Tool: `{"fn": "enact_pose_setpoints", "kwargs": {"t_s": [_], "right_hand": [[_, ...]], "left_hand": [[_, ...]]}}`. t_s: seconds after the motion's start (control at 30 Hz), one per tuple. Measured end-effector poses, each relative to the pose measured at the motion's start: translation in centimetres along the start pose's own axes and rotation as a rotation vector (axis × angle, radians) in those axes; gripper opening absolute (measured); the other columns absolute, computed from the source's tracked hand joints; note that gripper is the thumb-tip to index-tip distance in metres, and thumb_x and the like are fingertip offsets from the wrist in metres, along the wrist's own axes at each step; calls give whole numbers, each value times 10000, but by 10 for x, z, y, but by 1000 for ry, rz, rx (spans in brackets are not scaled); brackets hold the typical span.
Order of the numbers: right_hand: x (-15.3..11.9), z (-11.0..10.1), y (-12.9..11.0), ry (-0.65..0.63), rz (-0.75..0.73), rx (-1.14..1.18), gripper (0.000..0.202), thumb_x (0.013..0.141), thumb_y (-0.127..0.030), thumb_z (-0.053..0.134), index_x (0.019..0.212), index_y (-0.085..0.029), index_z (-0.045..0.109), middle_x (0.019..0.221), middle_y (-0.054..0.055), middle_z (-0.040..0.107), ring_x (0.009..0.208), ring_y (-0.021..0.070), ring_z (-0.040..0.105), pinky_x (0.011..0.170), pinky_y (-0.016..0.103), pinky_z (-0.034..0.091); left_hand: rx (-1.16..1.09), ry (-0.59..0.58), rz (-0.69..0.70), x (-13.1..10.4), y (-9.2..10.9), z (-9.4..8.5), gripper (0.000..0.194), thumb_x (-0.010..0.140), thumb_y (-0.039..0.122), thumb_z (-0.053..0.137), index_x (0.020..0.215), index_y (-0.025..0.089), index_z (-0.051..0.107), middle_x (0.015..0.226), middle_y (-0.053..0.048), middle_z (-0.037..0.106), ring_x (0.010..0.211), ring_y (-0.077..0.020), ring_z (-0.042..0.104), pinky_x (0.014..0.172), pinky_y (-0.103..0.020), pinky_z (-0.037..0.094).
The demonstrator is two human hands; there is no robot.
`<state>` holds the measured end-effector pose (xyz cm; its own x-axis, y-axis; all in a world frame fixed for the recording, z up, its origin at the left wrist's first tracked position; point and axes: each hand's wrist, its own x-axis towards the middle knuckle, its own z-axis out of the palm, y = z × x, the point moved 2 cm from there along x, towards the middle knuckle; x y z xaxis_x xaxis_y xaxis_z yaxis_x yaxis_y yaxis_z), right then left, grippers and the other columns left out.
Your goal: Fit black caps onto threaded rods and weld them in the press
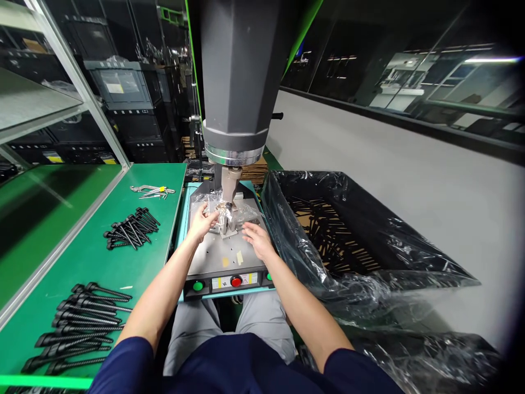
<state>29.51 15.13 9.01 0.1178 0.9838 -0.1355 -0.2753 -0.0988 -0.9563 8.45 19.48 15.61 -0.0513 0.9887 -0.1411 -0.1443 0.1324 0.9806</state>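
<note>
A large grey machine head (235, 71) hangs over a metal work plate (211, 251). At the plate's middle stands a metal fixture (228, 231) with clear plastic film (248, 212) around it. My left hand (200, 223) is just left of the fixture, thumb and fingers apart, with nothing visible in it. To the fixture's right, my right hand (256, 238) has its fingers stretched toward it, also with nothing visible in it. Below the plate, the front panel has a red button (236, 281) and a green button (198, 285) on its left.
On the green table (151, 273) at left lie two piles of black rods, a far one (132, 229) and a near one (77, 323), plus hand tools (153, 191). A bin lined with black plastic (394, 230) holds many dark rods at right.
</note>
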Motion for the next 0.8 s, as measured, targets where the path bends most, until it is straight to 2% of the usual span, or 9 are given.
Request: {"fn": "enact_pose_setpoints", "kwargs": {"t_s": [0.1,0.17,0.23,0.3,0.37,0.43,0.5,0.6,0.8], "right_hand": [[-23,-13,7,20,26,-16,468,615,-457,801,976,-190,670,991,67,681,791,161,637,671,279,504],[-40,-29,14,49,4,-71,451,662,-478,768,986,-185,659,957,68,679,740,163,626,631,286,493],[-57,-52,23,144,-66,-192,421,723,-501,712,999,-190,649,939,78,676,753,193,627,653,333,508],[-73,-79,34,296,-179,-392,392,789,-511,640,1024,-197,645,991,107,669,852,240,633,755,414,526],[-86,-104,47,437,-288,-638,434,812,-519,596,1089,-187,643,1124,158,638,1033,302,604,907,502,488],[-93,-122,62,482,-319,-832,565,812,-548,572,1214,-153,608,1245,206,587,1192,356,531,1019,555,412],[-95,-135,78,428,-272,-902,682,833,-582,525,1333,-119,533,1314,228,554,1272,372,486,1066,557,374],[-94,-146,95,320,-214,-922,721,862,-586,482,1423,-135,450,1377,208,525,1301,349,489,1069,514,397],[-96,-157,109,266,-235,-958,781,833,-559,559,1481,-165,373,1458,192,473,1341,344,466,1080,512,399]], "left_hand": [[21,59,17,-12,-3,-12,881,731,331,806,1458,90,372,765,-39,655,665,-157,656,640,-265,500],[64,141,105,-30,-9,-27,803,745,382,788,1417,115,436,831,-50,663,762,-172,675,755,-295,523],[131,259,239,-56,-22,-47,695,779,401,748,1373,148,492,910,-59,668,878,-179,669,878,-313,509],[194,391,324,-89,-44,-69,620,815,389,703,1365,185,503,1034,-76,659,986,-187,647,951,-321,486],[311,509,308,-120,-72,-88,613,819,381,688,1376,218,491,1176,-103,622,1079,-216,620,992,-351,474],[475,571,245,-144,-101,-101,670,776,397,722,1381,230,488,1275,-126,573,1179,-275,573,1054,-419,436],[575,518,172,-155,-126,-107,717,722,421,760,1363,220,509,1293,-141,557,1234,-325,537,1088,-470,403],[634,368,121,-154,-149,-108,703,712,469,742,1327,191,543,1282,-151,562,1241,-348,531,1082,-505,406],[640,248,114,-148,-162,-120,754,714,528,714,1357,183,523,1319,-149,556,1238,-328,538,1007,-480,474]]}}
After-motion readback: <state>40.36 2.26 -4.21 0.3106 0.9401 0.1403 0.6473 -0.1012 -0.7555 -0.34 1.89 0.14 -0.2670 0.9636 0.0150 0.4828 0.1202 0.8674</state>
